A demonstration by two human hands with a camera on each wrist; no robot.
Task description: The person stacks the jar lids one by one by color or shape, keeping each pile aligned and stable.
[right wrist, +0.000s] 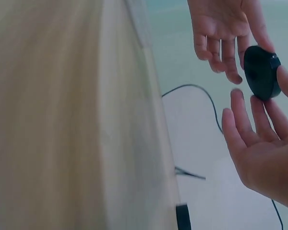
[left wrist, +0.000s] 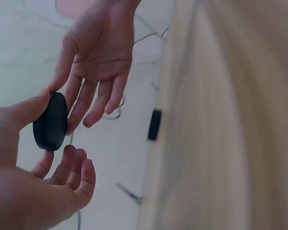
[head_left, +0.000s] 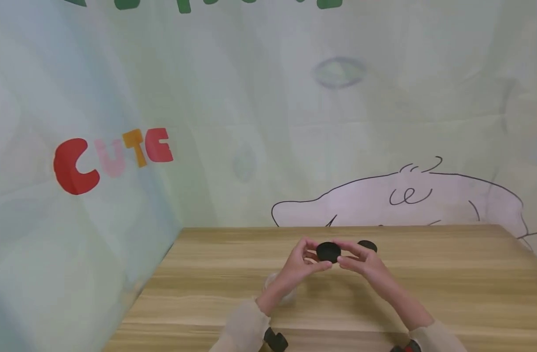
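Both hands hold a small round black disc (head_left: 328, 252), raised over the table and tilted so one flat face turns toward the head camera. The left hand (head_left: 299, 264) pinches its left edge between thumb and fingers. At the opposite edge, the right hand (head_left: 365, 266) grips with thumb and fingertips. From the left wrist view the disc (left wrist: 50, 121) appears nearly edge-on, thick-rimmed and dark. A second black disc (head_left: 367, 245) lies on the table behind the right hand, partly covered by it in the head view.
A clear, round-rimmed container (head_left: 290, 296) stands on the wooden table (head_left: 198, 278), mostly hidden behind the left forearm. Beyond the table's far edge hangs a printed cloth backdrop (head_left: 250, 122) with coloured letters and a line drawing.
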